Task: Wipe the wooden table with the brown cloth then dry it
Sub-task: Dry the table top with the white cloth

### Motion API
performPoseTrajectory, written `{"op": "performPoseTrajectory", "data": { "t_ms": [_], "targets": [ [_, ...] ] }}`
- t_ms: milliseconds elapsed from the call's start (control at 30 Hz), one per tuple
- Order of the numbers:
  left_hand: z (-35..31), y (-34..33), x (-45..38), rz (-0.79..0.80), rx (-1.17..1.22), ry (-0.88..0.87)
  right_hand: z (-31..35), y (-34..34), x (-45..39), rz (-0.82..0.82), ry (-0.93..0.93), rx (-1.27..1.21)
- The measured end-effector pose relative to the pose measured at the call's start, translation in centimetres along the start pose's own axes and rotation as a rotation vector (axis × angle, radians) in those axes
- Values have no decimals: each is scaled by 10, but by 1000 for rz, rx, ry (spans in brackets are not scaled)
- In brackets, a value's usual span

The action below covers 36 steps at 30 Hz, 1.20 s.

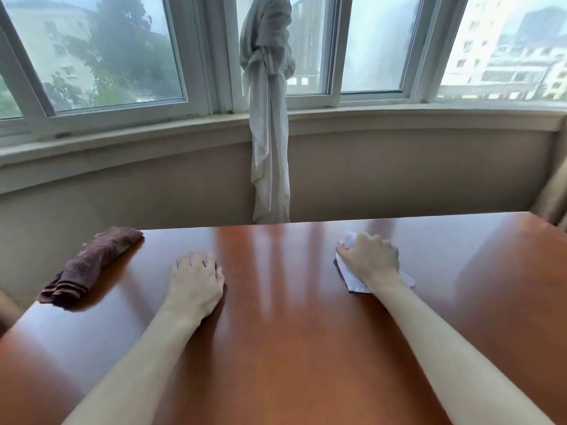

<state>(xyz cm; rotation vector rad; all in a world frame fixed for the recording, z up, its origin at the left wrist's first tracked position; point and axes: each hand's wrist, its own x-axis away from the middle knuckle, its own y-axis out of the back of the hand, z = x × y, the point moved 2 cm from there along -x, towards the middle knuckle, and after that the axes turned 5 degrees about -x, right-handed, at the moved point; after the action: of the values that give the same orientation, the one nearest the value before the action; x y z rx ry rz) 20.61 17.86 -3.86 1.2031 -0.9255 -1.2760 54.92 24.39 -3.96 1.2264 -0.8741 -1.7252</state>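
A glossy wooden table (276, 302) fills the lower part of the head view. The brown cloth (89, 265) lies crumpled near the table's far left corner, untouched by either hand. My left hand (194, 282) rests flat on the tabletop, fingers spread, to the right of the brown cloth. My right hand (369, 260) grips a crumpled white tissue (356, 280) and presses it onto the table at the right; part of the tissue is hidden under the hand.
A knotted grey-white curtain (268, 118) hangs in front of the windows (92, 56), just behind the table's far edge. A beige wall and sill (399, 118) curve behind the table. Something beige (552, 194) shows at the right edge.
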Motion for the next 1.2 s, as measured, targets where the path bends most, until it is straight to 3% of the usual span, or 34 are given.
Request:
{"op": "performPoseTrajectory", "data": {
  "t_ms": [133,233,333,400,500,667,933,1033,1200],
  "targets": [
    [-53,38,16,-44,40,-112,40,36,96,42,122,-73],
    [-88,60,30,-63,154,-204,86,54,180,60,358,-118],
    [-88,65,39,-4,181,-242,126,66,240,189,654,-210],
    [-69,58,39,57,209,-212,136,69,241,295,733,-234],
    [-26,38,32,93,278,-111,139,57,193,303,690,-185],
    [25,-9,43,108,251,-39,138,-4,71,255,423,-101],
    [30,-33,46,-7,300,6,41,-63,-114,126,11,92],
    [30,-36,44,4,301,4,44,-70,-122,117,-20,118],
    [30,-30,45,42,305,11,66,-30,-38,203,175,34]
  ]
}}
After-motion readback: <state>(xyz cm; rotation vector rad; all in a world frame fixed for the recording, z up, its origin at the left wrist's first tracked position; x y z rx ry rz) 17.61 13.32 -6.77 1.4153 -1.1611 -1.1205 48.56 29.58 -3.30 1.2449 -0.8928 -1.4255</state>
